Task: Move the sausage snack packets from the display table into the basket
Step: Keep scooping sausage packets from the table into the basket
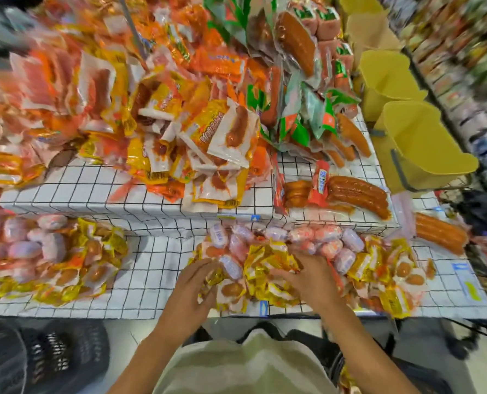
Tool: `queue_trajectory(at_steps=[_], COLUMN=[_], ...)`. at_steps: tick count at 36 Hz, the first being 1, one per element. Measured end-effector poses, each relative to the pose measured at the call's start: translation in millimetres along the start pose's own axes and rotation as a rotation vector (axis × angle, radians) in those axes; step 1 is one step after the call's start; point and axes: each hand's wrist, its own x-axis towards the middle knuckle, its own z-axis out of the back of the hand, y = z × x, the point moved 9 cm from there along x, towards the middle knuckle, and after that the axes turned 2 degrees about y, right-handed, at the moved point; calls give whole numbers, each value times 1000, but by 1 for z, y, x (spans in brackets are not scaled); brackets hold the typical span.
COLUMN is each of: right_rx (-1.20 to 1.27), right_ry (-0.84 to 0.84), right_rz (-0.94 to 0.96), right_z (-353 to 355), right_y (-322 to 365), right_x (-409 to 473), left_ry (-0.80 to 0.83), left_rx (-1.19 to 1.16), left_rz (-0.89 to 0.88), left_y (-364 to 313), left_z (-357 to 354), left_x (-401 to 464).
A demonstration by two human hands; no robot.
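A heap of small yellow-and-white sausage snack packets (267, 275) lies at the front edge of the display table (151, 268), mixed with pale pink wrapped sausages. My left hand (192, 285) grips the left side of this heap, fingers curled into the packets. My right hand (303, 277) lies on the heap's right side, fingers curled over the packets. A dark plastic basket (52, 356) stands on the floor at the lower left, below the table edge. The frame is blurred by motion.
A second pile of similar packets (52, 260) lies at the table's front left. The raised tier behind holds large mounds of orange, yellow and green sausage packs (179, 123). Yellow bins (418, 146) stand at the right, beside shelves.
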Motion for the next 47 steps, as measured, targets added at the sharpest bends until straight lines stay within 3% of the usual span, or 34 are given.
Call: queue_trajectory(at_steps=[6,10,13,18,22,30,35,40,47], right_rx=[121,270,329,494,559,621,610,703,666], right_ry=[-123,-264,-319,-200,-53,291,317,247,309], right_rz=[-53,-32,10,33,18,17,-37,-280,-628], right_z=[46,82,100,76,24,-34,-49,-63,-118], right_y=[15,38,59,97,122,147,137,91,28], right_x=[-7,-15,-19,-20,-22,-23,-31,-52,-104], left_ry=[-39,-52,32,255,236,109,0,-66,5], left_rx=[45,-57,-319,-936,-1246,-1258,-1272,-1289,-1246], left_rz=[-20,-14,69,271,489,611,628,689,720], left_y=[0,-16,-29,-53,-40,43,95,131,153], left_z=[9,17,14,-5,-12,24,54,71,72], left_x=[7,14,21,30,28,0,-21,-38,-47])
